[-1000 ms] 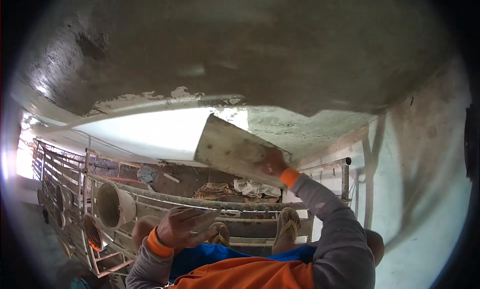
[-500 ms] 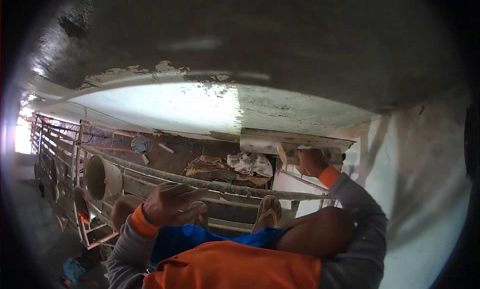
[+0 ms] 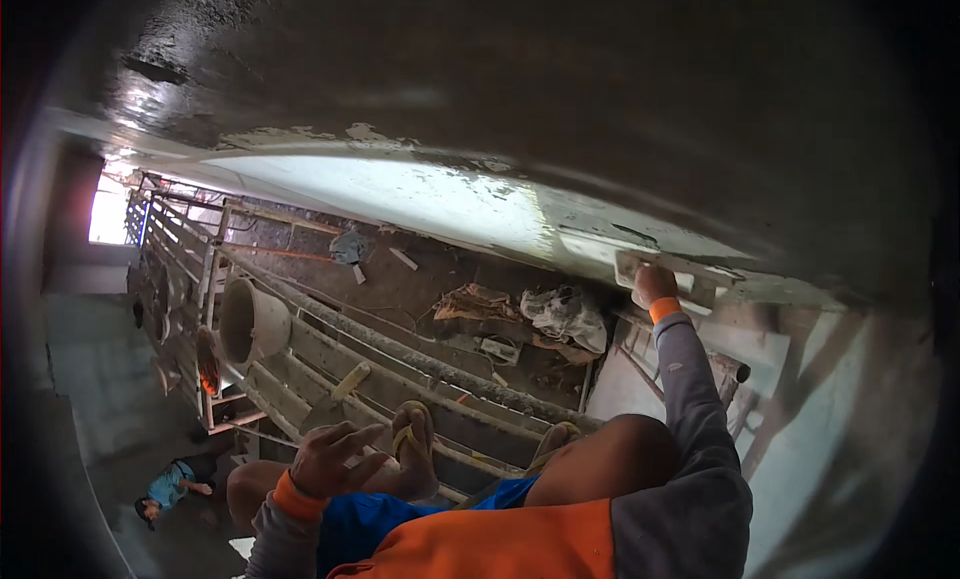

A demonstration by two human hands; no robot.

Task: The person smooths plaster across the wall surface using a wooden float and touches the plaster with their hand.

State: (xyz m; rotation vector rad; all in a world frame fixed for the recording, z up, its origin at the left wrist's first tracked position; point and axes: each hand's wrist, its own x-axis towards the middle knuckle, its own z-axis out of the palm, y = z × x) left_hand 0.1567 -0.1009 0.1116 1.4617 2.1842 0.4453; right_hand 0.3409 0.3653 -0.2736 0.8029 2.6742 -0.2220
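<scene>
My right hand [image 3: 655, 282] reaches out to the wall and grips a plastering float [image 3: 626, 267], a pale flat rectangular tool. Its face lies against or very close to the lower part of the wall; the exact contact is hidden. Over my left knee, my left hand [image 3: 335, 459] is loosely bent with fingers apart and nothing visible in it. Just beyond it, a trowel with a wooden handle [image 3: 351, 380] rests on the scaffold planks. Dark grey wet-looking plaster [image 3: 560, 89] covers the wall above a pale bare strip [image 3: 400, 189].
I sit on a scaffold with a long crusted pole [image 3: 420, 354] in front. A bucket [image 3: 252, 321] stands on it at left. Below lie crumpled sacks [image 3: 565, 317] and a grey cloth bundle [image 3: 350, 247]. Another person [image 3: 172, 487] in blue is down at lower left.
My right hand has moved farther out, up against the wall with the float. My left hand has lowered slightly. The view has turned, bringing the trowel and the person below into clearer sight.
</scene>
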